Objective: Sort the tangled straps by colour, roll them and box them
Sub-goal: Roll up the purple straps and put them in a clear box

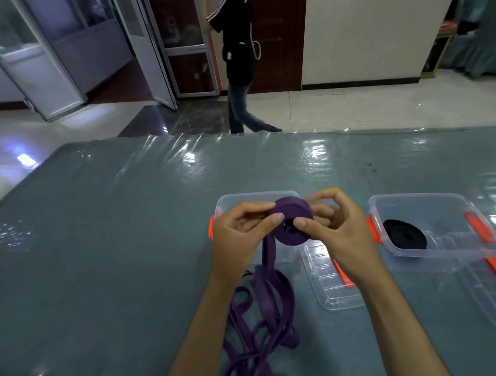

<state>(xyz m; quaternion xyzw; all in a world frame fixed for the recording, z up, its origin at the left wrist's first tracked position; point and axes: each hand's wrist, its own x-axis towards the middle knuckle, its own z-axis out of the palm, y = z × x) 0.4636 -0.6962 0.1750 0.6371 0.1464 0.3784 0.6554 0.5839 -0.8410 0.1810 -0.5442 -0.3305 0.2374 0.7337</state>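
I pinch the purple roll [294,225] between my left hand [238,235] and right hand [336,225] above the open box [227,202], thumbs bracing its face so the coil stays tight while the loose strap [261,313] trails onto the counter [98,242].

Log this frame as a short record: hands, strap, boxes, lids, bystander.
left hand: pinches purple roll
right hand: grips purple roll, thumb at its centre
loose purple strap: trails from roll to table, unrolled
near box: behind hands, contents hidden
right box: open, holds black roll
lids: off, on table
bystander: walking beyond table
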